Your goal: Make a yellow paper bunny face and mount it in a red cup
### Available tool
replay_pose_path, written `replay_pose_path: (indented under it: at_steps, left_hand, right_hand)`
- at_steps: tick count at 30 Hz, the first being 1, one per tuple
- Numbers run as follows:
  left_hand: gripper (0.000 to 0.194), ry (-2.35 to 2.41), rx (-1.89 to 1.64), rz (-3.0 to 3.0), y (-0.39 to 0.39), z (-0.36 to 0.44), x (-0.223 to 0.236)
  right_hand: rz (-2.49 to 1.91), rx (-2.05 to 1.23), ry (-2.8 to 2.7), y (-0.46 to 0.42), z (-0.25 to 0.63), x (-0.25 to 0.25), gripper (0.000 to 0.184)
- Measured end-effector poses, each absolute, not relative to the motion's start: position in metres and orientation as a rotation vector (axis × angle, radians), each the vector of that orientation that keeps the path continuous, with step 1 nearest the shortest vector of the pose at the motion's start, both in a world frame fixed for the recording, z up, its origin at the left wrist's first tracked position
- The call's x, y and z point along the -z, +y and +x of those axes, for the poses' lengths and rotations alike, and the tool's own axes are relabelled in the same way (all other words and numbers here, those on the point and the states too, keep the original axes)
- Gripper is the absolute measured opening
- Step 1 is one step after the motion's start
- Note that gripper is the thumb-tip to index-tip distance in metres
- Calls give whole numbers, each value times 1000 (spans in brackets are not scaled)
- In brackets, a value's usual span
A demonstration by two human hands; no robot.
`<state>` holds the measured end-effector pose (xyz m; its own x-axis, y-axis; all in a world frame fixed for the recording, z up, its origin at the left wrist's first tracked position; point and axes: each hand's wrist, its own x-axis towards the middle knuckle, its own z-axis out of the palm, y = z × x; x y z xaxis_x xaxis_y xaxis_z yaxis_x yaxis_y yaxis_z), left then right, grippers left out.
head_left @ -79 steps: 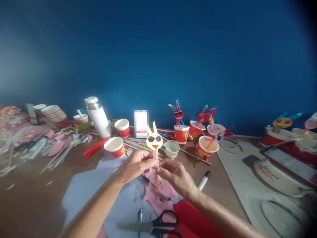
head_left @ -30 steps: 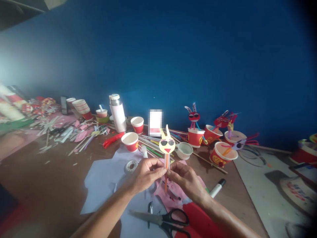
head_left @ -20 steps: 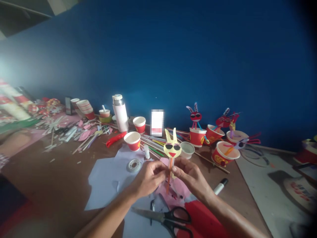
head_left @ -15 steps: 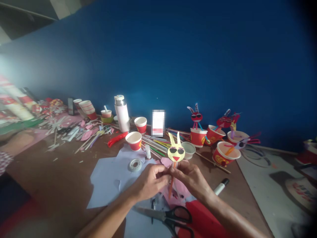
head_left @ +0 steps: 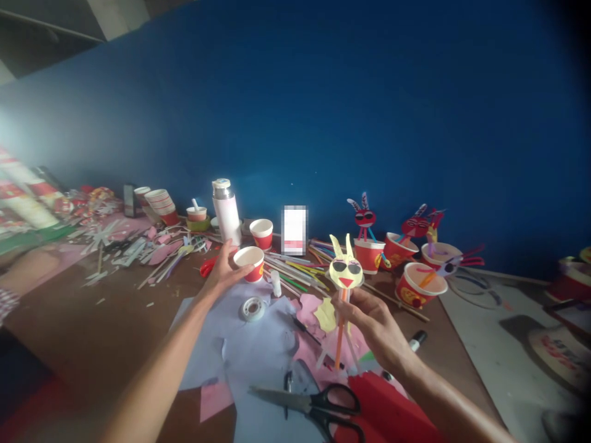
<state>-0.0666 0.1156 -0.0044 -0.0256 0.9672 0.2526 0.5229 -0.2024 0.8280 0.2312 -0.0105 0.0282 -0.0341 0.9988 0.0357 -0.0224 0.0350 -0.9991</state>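
In my right hand is a pale yellow paper rabbit puppet, pinched just below its head at the orange stick. The puppet stands upright, with two long ears, black eye shapes and a red mouth. My left hand is stretched out to a red and white paper cup. Its thumb crosses the front of the cup near the rim and the other fingers are spread at the left side; whether they touch the cup is unclear. Black-handled scissors lie below, near red paper.
A white flask and another paper cup stand behind. Colored sticks, a tape roll and a glue stick lie in the middle. Cups with paper puppets, one a red puppet, stand at right. Another person's arm shows at left.
My left hand has let go of the puppet and moved left and up to the paper cup. My right hand has carried the puppet slightly right and up.
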Motion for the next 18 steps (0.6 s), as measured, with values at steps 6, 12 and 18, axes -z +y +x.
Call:
replay_pose_path:
  at_steps: [6, 12, 18]
  left_hand:
    - [80, 1607, -1189, 1750, 114, -53, 18]
    - [82, 1568, -1246, 1781, 93, -68, -1]
    - [92, 1504, -1273, 1813, -6, -72, -14]
  right_hand:
    - [-1147, -1251, -1218, -8, 230, -26, 30]
    - [-1147, -1231, -1200, -7, 233, -24, 34]
    - [-1085, -1156, -1092, -10, 236, -27, 28]
